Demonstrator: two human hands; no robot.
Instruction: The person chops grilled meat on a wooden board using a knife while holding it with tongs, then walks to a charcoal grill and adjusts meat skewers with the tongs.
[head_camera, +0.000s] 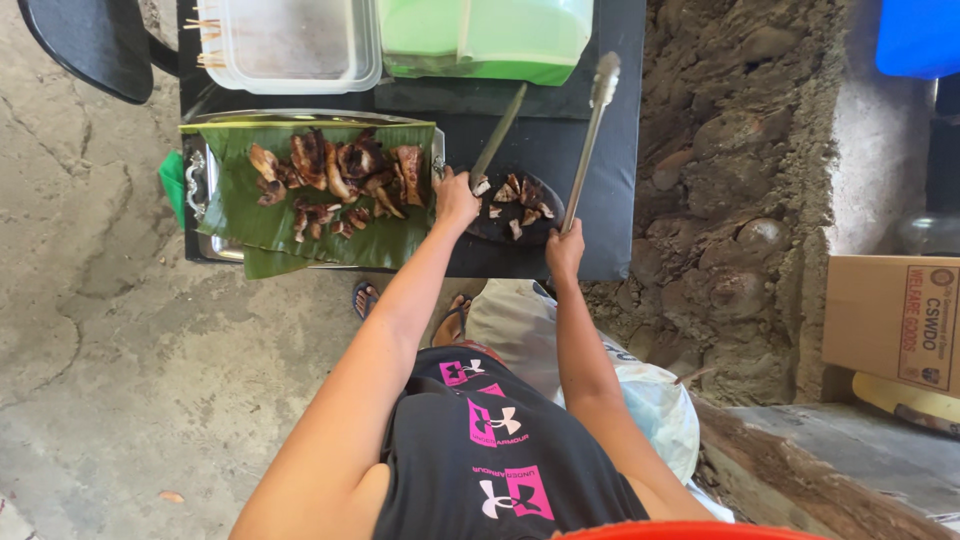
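Black printed shirt (500, 450), hands gripping knife (498, 135), tongs (590, 140), brown box (890, 315) right

Green banana leaf (250, 215); dark brown charred meat (335, 170); black table (610, 170); silver tongs (590, 130).

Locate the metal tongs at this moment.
In the head view, the metal tongs are in the right hand, angled over the dark table beside the round plate of chopped meat.

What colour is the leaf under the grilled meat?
Green: the leaf shows best in the head view.
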